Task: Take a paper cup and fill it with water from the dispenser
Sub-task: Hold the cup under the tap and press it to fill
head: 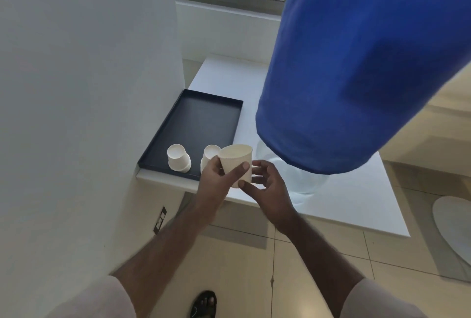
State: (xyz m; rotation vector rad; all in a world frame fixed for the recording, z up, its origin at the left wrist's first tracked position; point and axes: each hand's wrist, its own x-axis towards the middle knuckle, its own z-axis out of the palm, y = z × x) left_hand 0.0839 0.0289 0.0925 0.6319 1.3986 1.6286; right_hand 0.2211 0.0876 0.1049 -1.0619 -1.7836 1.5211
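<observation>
Seen from above, the left hand (216, 177) grips an empty cup (237, 164) at centre, above the tabletop (356, 203) edge, the right hand (267, 185) half-closed and touching its base; the blue dispenser (356, 75) looms at two o'clock, so filling remains.
</observation>
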